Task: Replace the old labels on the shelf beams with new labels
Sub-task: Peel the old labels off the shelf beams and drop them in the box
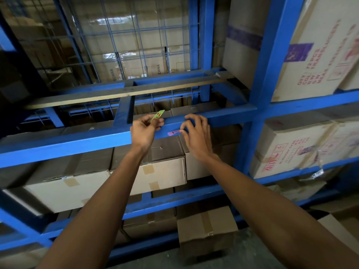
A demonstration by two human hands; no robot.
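We see the left hand (144, 131) pinching a green label (157, 115) marked in red, raised just above the blue shelf beam (77, 141). The right hand (196, 135) has fingertips at the right end of a pink label (174, 132) stuck on the beam's face. Cardboard boxes (163, 171) sit below.

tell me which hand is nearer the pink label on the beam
Right. The right hand has its fingertips at the pink label on the blue beam. The left hand is off to its left, pinching a green label.
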